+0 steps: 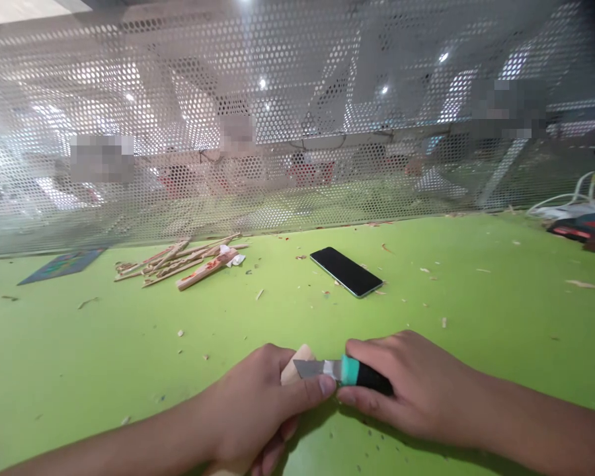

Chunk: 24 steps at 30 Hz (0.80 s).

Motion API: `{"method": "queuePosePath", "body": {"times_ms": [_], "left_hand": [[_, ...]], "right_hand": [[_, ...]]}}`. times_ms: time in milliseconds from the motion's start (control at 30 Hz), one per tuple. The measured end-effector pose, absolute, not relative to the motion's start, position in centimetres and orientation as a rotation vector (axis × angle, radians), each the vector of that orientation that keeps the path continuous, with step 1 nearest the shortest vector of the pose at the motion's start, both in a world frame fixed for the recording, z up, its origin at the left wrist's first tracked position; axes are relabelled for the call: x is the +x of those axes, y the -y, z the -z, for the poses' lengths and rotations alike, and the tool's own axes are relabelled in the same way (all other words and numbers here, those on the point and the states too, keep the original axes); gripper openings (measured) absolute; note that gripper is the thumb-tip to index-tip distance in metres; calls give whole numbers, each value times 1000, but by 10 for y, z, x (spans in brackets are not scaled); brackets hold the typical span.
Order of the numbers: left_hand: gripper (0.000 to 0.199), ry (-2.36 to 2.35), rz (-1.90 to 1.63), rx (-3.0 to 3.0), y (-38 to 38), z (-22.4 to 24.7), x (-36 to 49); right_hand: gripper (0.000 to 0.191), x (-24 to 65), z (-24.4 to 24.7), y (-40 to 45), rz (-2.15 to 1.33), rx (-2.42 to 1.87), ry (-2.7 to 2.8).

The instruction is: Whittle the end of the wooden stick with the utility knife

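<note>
My left hand is wrapped round a pale piece of wood, whose rounded end pokes out past the fingers. The rest of the wood is mostly covered by the hand. In my right hand is a carving knife with a black and teal handle. Its angled blade points left and lies across the wood near the tip. My left thumb rests against the blade's side, close to the handle.
A black-screened phone lies beyond the hands on the green table. Further left are a pile of wooden sticks and a dark flat sheet. Wood shavings are scattered about. A perforated metal screen borders the back; a dark red-trimmed object sits right.
</note>
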<state>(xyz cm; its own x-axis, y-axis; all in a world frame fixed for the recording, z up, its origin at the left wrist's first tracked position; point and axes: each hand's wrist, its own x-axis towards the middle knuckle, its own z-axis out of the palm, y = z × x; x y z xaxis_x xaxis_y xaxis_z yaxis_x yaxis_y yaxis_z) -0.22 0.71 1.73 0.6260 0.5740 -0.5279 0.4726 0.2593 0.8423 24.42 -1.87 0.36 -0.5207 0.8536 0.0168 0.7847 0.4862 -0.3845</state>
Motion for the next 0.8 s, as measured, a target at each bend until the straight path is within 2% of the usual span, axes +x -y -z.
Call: {"method": "queuePosePath", "body": {"times_ms": [333, 467, 800], "left_hand": [[65, -1119, -72, 1403, -1, -20, 5], [66, -1136, -84, 1402, 0, -19, 7], [38, -995, -29, 1400, -9, -22, -1]], "right_hand": [[59, 240, -6, 13, -588, -1608, 2327], [59, 242, -6, 9, -521, -1663, 2310], [52, 247, -2, 13, -532, -1444, 2417]]}}
